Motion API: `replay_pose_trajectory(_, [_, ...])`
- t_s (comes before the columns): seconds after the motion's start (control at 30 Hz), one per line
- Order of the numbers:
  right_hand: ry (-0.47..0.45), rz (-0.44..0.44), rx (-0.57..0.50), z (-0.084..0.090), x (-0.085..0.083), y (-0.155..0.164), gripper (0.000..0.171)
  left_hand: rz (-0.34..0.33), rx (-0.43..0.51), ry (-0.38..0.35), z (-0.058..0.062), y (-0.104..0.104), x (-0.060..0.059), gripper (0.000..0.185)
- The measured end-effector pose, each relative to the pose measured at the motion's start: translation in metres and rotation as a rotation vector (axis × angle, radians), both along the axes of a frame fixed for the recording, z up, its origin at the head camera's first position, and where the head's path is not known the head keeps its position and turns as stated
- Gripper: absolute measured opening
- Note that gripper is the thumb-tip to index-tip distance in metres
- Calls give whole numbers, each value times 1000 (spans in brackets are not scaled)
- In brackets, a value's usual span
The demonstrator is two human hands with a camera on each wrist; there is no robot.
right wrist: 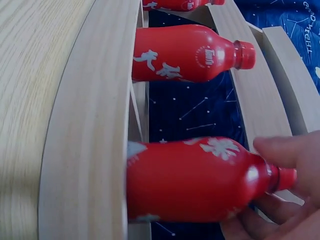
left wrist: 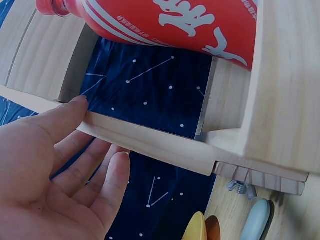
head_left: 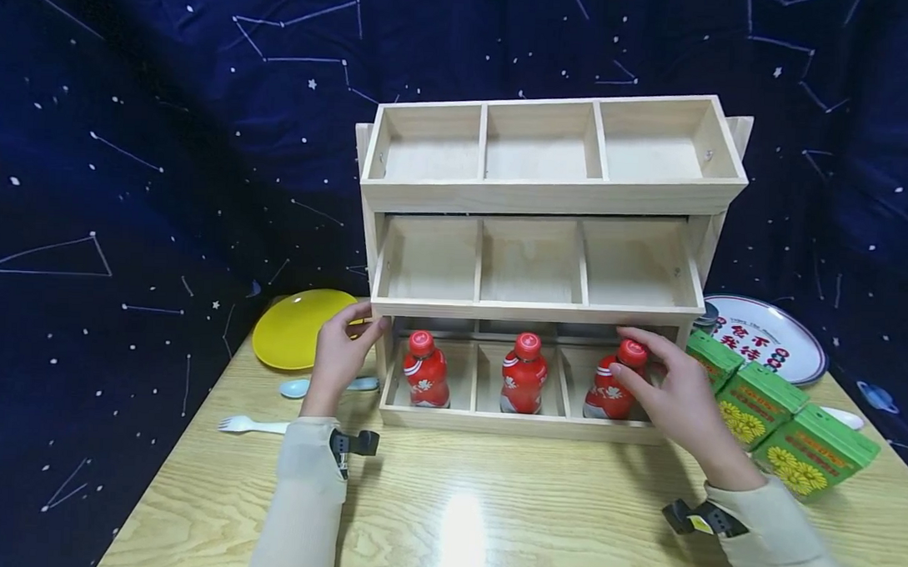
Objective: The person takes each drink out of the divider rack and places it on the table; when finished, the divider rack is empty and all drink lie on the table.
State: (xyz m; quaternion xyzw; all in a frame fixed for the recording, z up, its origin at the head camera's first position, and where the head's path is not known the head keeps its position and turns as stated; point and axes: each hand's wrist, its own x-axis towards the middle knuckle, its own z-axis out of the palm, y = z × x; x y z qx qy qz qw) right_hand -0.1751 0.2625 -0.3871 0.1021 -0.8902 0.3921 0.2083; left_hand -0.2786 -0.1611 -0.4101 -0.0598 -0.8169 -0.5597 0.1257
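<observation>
A three-tier wooden rack (head_left: 551, 312) stands on the table, each tier split into three compartments. Its bottom tier holds a red bottle in each compartment: a left bottle (head_left: 427, 373), a middle bottle (head_left: 523, 376) and a right bottle (head_left: 608, 389). The right bottle tilts slightly, and my right hand (head_left: 671, 395) holds it near the cap, thumb on one side and fingers on the other; the fingertips are partly hidden. My left hand (left wrist: 55, 170) holds the rack's left upright (left wrist: 150, 142), thumb over its edge and fingers along the outer side.
To the left lie a yellow plate (head_left: 302, 332), a light blue spoon (head_left: 295, 388) and a white fork (head_left: 250, 425). Green boxes (head_left: 761, 403) with yellow flowers stand right of the rack, near my right forearm. Behind them is a white plate (head_left: 768, 328) with red writing.
</observation>
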Motion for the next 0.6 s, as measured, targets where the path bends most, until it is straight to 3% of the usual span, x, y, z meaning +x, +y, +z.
replay_pose_trajectory(0.17, [21,10,-44,-5,-4,-4,50,-12,10,-1,1,-1,0,45])
replay_pose_trajectory(0.37, [-18,118,-217,-17,-8,0,55,4,1,2,2,-2,0,45])
replay_pose_trajectory(0.6, [2,78,-283,-20,-5,0,43,4,-12,13,0,-1,0,44])
